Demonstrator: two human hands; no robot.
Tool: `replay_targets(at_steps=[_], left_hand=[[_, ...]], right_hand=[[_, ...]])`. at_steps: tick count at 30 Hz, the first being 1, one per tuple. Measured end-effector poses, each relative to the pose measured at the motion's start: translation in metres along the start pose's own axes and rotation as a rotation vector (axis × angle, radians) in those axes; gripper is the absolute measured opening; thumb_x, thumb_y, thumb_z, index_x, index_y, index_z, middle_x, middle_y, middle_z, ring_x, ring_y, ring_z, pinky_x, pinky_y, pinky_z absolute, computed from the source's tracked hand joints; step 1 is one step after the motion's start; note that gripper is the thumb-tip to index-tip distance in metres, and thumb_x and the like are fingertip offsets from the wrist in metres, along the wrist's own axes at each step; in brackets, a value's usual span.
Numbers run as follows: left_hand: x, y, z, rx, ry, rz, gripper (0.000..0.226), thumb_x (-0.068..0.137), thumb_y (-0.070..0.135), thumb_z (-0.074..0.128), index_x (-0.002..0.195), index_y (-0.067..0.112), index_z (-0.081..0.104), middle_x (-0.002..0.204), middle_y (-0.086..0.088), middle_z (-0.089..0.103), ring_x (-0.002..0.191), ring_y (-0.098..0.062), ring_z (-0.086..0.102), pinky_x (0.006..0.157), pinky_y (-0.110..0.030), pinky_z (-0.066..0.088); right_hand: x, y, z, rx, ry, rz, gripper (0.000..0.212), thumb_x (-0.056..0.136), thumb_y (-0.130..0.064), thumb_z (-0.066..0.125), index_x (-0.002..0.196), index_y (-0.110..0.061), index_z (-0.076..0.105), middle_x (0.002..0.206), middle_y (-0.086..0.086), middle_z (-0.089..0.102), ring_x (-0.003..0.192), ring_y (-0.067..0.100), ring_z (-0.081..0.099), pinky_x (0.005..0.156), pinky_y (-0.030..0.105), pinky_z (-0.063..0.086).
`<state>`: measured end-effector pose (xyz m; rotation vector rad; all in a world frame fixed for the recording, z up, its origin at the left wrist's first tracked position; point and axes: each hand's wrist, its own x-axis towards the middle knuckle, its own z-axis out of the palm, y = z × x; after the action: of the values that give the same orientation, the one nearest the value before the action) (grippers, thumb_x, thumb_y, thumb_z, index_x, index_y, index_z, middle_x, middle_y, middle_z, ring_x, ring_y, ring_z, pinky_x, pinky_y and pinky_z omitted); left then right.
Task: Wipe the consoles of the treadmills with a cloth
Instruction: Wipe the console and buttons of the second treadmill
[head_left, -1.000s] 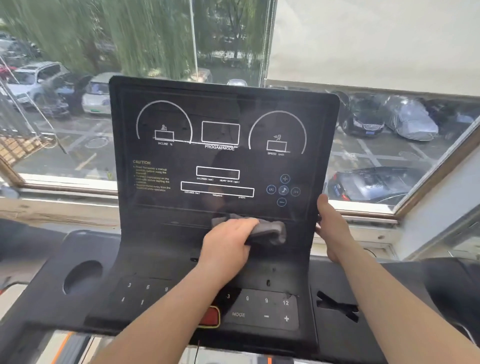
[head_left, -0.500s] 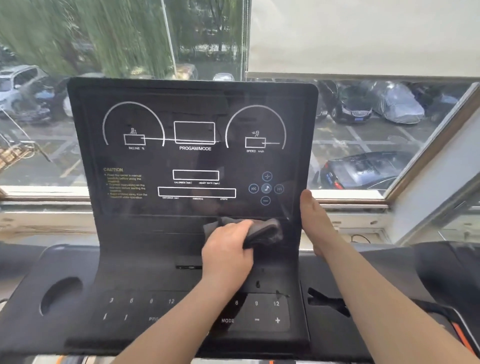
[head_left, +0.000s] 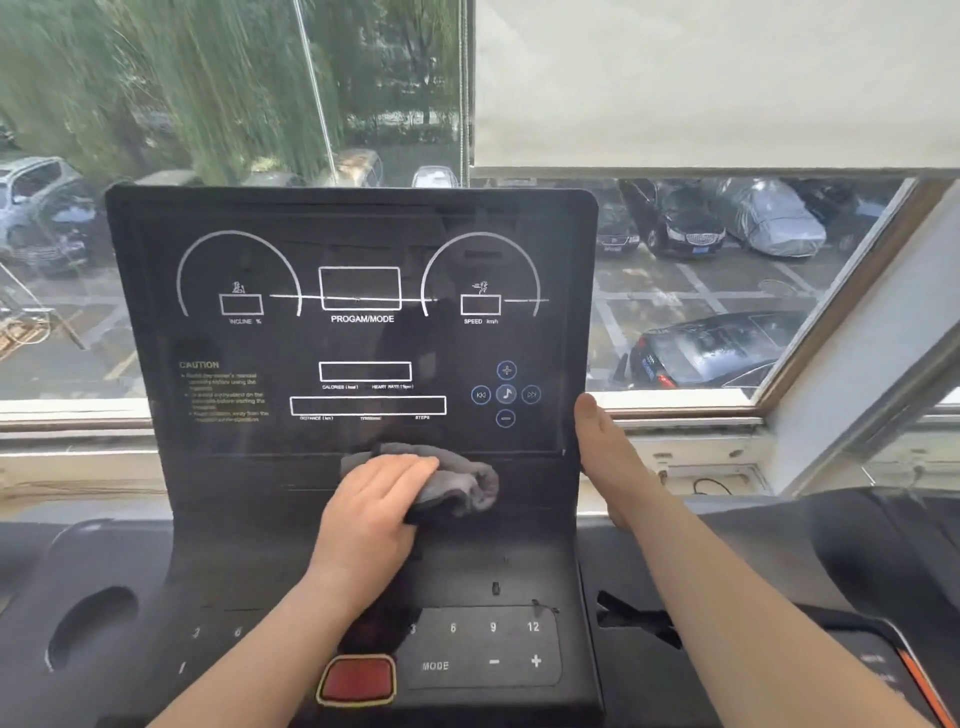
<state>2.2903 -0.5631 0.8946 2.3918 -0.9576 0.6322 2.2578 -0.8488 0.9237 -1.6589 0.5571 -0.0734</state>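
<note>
A black treadmill console (head_left: 353, 249) with white dial markings fills the middle of the view. My left hand (head_left: 371, 512) presses a bunched grey cloth (head_left: 460, 483) against the strip just below the display, a little right of centre. My right hand (head_left: 610, 457) grips the console's right edge, thumb on the front near the round music buttons (head_left: 505, 394), its fingers hidden behind the panel.
A red stop button (head_left: 357, 679) and a keypad marked MODE (head_left: 483, 647) lie below my left arm. A cup hole (head_left: 88, 626) sits at the far left. Behind the console is a window (head_left: 727, 291) over parked cars, with a blind (head_left: 717, 78) drawn partway down.
The cloth and my left hand have stayed on the strip below the display, shifting only slightly. My right hand keeps its hold on the console edge. The camera has tilted a little.
</note>
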Motion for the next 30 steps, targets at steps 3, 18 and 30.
replay_targets(at_steps=[3, 18, 30], left_hand=[[0.029, -0.004, -0.018, -0.071, 0.125, -0.165, 0.058, 0.070, -0.002, 0.056, 0.124, 0.010, 0.071, 0.119, -0.002, 0.073, 0.110, -0.027, 0.067, 0.098, -0.039, 0.050], [0.024, 0.040, 0.038, 0.082, -0.455, 0.485, 0.072, 0.062, 0.006, 0.061, 0.132, 0.023, 0.066, 0.159, 0.007, 0.046, 0.153, -0.016, 0.031, 0.127, -0.040, 0.017], [0.044, 0.080, 0.054, 0.029, -0.284, 0.294, 0.073, 0.066, 0.008, 0.069, 0.137, 0.018, 0.063, 0.162, 0.002, 0.041, 0.155, -0.022, 0.027, 0.128, -0.044, 0.012]], right_hand=[[0.000, 0.001, -0.003, -0.006, -0.023, -0.018, 0.069, 0.104, -0.069, 0.026, 0.161, -0.032, 0.037, 0.159, -0.015, 0.045, 0.149, 0.011, 0.039, 0.127, 0.044, 0.029], [0.003, 0.004, -0.015, 0.074, -0.083, 0.021, 0.053, 0.104, -0.065, 0.039, 0.146, -0.037, 0.055, 0.146, -0.019, 0.059, 0.133, 0.006, 0.056, 0.111, 0.040, 0.048], [0.000, -0.004, -0.017, 0.161, -0.067, 0.073, 0.041, 0.106, -0.051, 0.053, 0.122, -0.019, 0.072, 0.121, 0.011, 0.077, 0.108, 0.021, 0.074, 0.093, 0.043, 0.060]])
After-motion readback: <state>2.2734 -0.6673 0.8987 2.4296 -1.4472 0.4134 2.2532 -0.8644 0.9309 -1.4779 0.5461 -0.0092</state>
